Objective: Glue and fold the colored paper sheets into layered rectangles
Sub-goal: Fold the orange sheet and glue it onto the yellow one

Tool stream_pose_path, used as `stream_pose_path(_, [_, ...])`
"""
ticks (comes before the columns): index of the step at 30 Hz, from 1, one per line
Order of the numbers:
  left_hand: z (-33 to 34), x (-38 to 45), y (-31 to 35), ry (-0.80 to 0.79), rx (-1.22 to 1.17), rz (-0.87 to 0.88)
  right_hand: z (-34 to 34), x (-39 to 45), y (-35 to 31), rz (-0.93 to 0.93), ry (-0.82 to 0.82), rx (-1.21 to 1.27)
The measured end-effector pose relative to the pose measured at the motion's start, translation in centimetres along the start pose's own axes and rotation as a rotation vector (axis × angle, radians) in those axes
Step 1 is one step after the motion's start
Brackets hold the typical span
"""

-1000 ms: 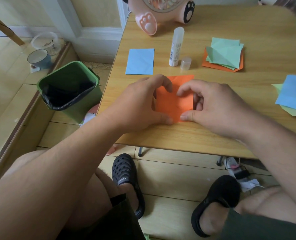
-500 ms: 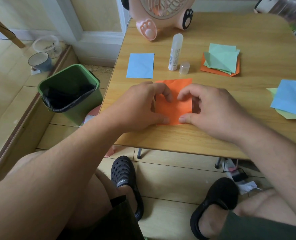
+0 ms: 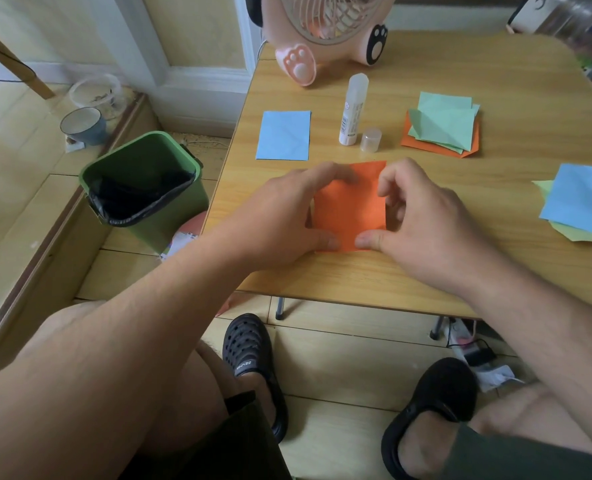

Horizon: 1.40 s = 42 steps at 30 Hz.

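Near the worktop's (image 3: 426, 292) front edge, the left hand (image 3: 287, 216) and right hand (image 3: 426, 220) pinch the orange paper (image 3: 348, 209) flat between curled fingers and thumbs. Beyond it stand an uncapped glue stick (image 3: 353, 109), its cap (image 3: 370, 140), a blue rectangle (image 3: 283, 135), and a green-on-orange stack (image 3: 443, 124).

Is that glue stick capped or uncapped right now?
Uncapped. The glue stick stands upright on the table, and its clear cap sits separately beside its base.
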<state>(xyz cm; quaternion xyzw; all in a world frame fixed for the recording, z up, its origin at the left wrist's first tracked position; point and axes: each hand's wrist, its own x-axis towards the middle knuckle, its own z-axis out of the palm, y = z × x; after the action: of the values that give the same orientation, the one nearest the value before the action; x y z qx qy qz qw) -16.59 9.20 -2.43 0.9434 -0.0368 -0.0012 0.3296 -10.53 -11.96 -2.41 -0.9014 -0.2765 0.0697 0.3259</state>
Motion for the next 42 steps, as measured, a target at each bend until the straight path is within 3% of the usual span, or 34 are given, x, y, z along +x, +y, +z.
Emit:
stream_pose_path(11, [0.0,-0.4,0.3,0.004,-0.077,-0.087,-0.2,-0.1,0.4,0.065,0.062,0.088])
stream_pose_path(22, [-0.1,-0.3,0.4,-0.018,0.017,-0.089,0.0,1.5,0.3,0.0,-0.051,-0.029])
stream_pose_path(34, [-0.3,-0.2,0.2,-0.064,0.005,-0.107,-0.5,1.7,1.6,0.033,-0.02,-0.012])
stream_pose_path(42, [0.4,0.6,0.6,0.093,0.065,-0.04,-0.4,1.8,1.6,0.013,-0.037,-0.026])
